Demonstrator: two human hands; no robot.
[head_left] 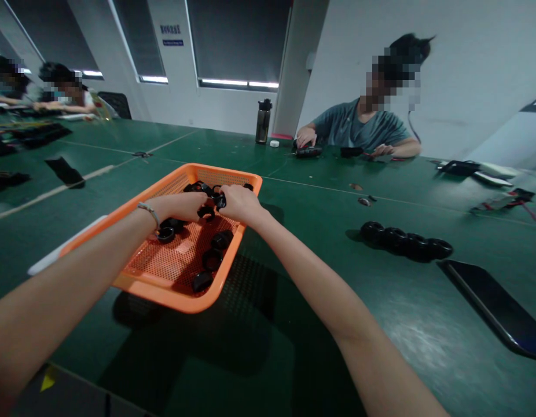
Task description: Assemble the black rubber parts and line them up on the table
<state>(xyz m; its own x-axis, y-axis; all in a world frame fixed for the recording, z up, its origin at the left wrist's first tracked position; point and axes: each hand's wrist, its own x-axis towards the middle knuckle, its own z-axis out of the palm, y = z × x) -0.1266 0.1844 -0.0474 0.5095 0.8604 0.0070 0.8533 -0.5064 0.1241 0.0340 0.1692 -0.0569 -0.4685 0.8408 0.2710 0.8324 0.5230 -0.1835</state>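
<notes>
An orange mesh basket [164,289] sits tilted on the green table, with several black ring-shaped parts [211,259] loose inside. Both my hands reach over its far half. My left hand [181,205], with a bracelet at the wrist, and my right hand [239,204] meet on a small black part [216,198] and pinch it between their fingertips. How each finger grips is partly hidden.
A row of black ring parts [404,241] lies on the table at right, with a dark phone [494,310] nearer the edge. A person sits across the table beside a dark bottle [263,121]. Other people work at far left.
</notes>
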